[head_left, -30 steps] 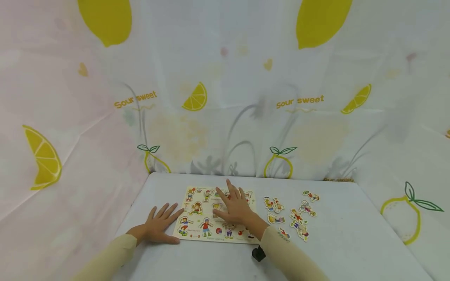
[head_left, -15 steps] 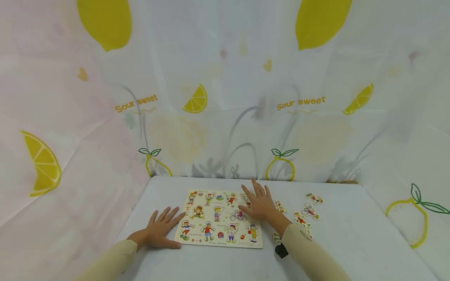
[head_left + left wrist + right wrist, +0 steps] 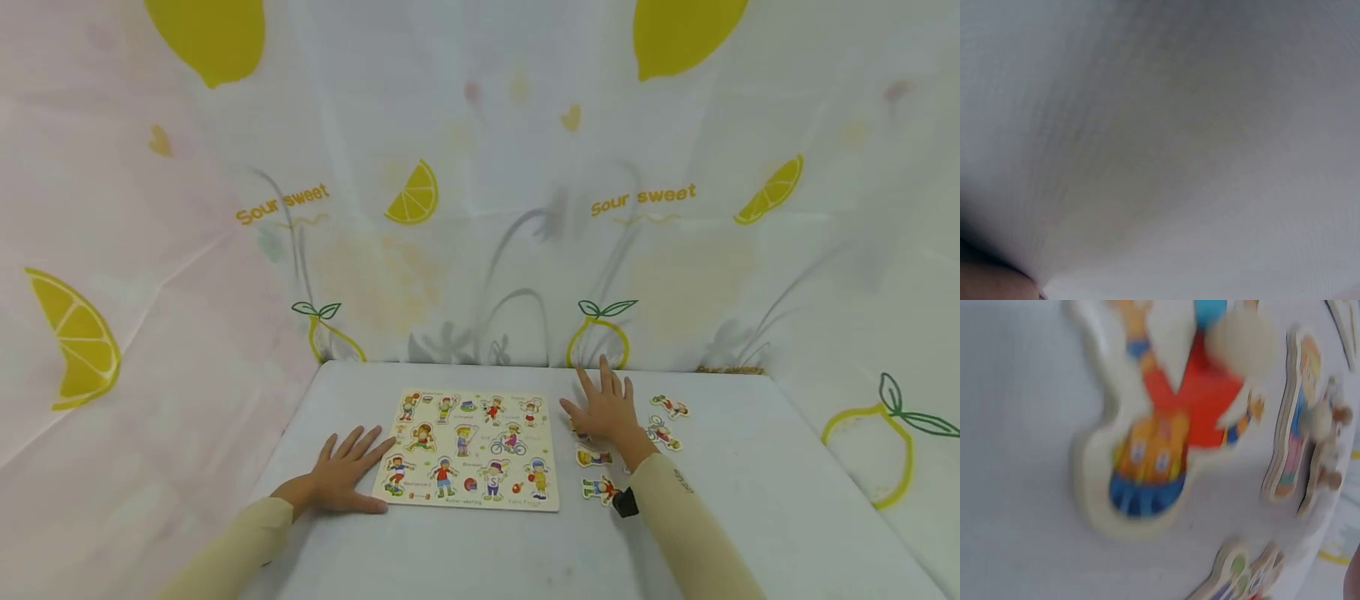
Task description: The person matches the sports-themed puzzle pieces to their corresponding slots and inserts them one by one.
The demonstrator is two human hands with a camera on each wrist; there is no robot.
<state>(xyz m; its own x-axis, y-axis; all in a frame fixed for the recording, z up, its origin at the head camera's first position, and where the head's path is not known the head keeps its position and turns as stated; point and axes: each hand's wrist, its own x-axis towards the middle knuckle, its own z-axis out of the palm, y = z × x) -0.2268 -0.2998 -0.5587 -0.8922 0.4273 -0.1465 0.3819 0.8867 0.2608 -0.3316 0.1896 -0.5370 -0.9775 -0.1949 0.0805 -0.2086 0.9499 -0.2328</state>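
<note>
A cream puzzle board [image 3: 525, 458] printed with sporty cartoon children lies on the white table. My left hand [image 3: 341, 475] rests flat at its left edge, fingers spread; the left wrist view has only blurred white cloth and a bit of skin [image 3: 997, 284]. To the board's right, my right hand [image 3: 607, 412] reaches with straight fingers over loose wooden puzzle pieces, covering some of them. Near its wrist lies a puzzle piece of a child in a red shirt and blue helmet [image 3: 597, 489], large in the right wrist view with a round knob [image 3: 1242, 342].
Another puzzle piece [image 3: 594, 457] lies just beyond the helmeted child, and two more, a green-and-red one [image 3: 669, 406] and a cyclist [image 3: 663, 433], lie farther right. A lemon-print cloth [image 3: 480, 250] stands behind the table. A small black device [image 3: 625, 502] sits under the right wrist.
My right hand has moved rightward off the board to above the loose pieces, uncovering the board's pictures. The left hand has stayed at the board's left edge.
</note>
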